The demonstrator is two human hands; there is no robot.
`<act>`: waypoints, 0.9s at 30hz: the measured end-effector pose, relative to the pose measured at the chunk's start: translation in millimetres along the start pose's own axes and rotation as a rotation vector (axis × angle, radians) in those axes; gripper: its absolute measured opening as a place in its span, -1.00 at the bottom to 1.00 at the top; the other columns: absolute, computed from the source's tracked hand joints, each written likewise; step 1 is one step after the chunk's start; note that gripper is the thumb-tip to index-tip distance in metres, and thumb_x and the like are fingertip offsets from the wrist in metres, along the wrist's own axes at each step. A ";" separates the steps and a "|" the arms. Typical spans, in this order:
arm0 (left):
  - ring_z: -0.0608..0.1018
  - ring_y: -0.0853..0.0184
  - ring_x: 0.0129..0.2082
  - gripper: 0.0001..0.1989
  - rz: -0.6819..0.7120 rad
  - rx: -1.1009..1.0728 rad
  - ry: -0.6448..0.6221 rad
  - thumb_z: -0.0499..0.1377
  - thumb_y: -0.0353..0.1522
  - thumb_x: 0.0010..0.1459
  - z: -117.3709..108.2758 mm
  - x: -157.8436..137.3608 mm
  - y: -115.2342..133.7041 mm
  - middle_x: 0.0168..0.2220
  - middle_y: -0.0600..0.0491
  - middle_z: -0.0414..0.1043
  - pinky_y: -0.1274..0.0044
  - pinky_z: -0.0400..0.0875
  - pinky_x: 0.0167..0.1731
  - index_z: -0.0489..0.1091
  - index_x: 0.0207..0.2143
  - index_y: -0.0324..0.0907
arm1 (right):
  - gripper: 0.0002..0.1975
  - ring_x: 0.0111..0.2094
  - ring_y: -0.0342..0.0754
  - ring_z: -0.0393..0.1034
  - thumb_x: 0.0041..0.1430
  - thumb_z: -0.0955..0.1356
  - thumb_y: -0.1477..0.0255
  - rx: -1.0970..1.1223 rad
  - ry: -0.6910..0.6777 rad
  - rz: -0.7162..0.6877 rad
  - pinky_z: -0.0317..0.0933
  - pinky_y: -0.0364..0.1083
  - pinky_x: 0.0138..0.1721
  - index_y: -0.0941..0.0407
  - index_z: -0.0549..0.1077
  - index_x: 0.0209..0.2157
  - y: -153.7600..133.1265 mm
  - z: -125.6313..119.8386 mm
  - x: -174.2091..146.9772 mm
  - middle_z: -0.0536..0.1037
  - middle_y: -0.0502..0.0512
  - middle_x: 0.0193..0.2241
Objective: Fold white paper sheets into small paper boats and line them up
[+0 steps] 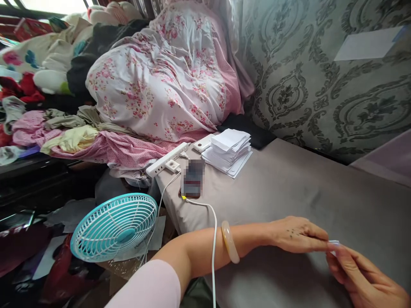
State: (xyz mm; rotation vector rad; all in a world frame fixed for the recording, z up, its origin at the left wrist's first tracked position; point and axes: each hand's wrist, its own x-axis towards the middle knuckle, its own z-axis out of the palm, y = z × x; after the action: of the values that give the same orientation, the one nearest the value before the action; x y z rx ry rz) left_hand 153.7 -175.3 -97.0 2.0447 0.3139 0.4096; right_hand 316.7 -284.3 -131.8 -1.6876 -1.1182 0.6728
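Note:
My left hand [298, 235] reaches in from the lower left across the grey bed cover, a pale bangle [230, 242] on its wrist. Its fingers point right and are pressed together at a small white piece [333, 242], perhaps paper. From the lower right, my right hand [366, 273] pinches the same piece between thumb and curled fingers. The fingers hide most of it. Farther back lies a stack of white paper sheets [229, 149], apart from both hands.
A phone [192, 179] lies beside the stack, with a white cable [214, 239] running over my left forearm. Behind it is a power strip [167, 159]. A turquoise fan [114, 226] stands left of the bed. Floral bedding [167, 77] is heaped behind; patterned wall covering [289, 94] borders the bed.

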 end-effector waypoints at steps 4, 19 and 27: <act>0.25 0.43 -0.47 -0.55 0.046 -0.008 0.028 -0.03 -0.09 0.21 3.5 -1.2 4.7 -0.59 0.16 0.09 0.58 0.17 -0.41 0.07 -0.62 -0.18 | -0.67 -0.61 -0.14 0.20 0.00 0.35 0.09 0.019 -0.063 0.017 0.13 -0.17 -0.63 0.07 0.46 -0.37 -16.8 1.0 -1.3 0.31 -0.04 -0.65; 0.35 0.43 -0.47 -0.75 0.000 0.228 0.256 0.09 -0.28 0.17 11.2 1.4 5.2 -0.51 0.10 0.32 0.60 0.25 -0.42 0.35 -0.52 -0.19 | -0.73 -0.45 -0.16 0.31 0.25 0.21 0.27 -0.173 0.015 -0.246 0.22 -0.18 -0.33 0.11 0.45 -0.35 -32.5 0.2 -10.2 0.43 0.00 -0.49; 0.45 0.35 -0.31 -0.81 -0.080 0.318 0.235 0.16 -0.29 0.11 12.4 4.2 -5.3 -0.22 -0.03 0.43 0.53 0.37 -0.29 0.46 -0.23 -0.15 | -0.79 -0.22 -0.10 0.34 0.25 0.23 0.39 -0.470 -0.065 -0.284 0.23 -0.13 -0.18 0.04 0.50 -0.21 -18.2 -2.8 -6.0 0.43 0.06 -0.28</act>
State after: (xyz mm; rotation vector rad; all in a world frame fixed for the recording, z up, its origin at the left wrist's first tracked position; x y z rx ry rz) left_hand 162.4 -180.9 -106.7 2.2857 0.6359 0.5817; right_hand 309.7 -288.8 -114.3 -1.8465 -1.6185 0.2968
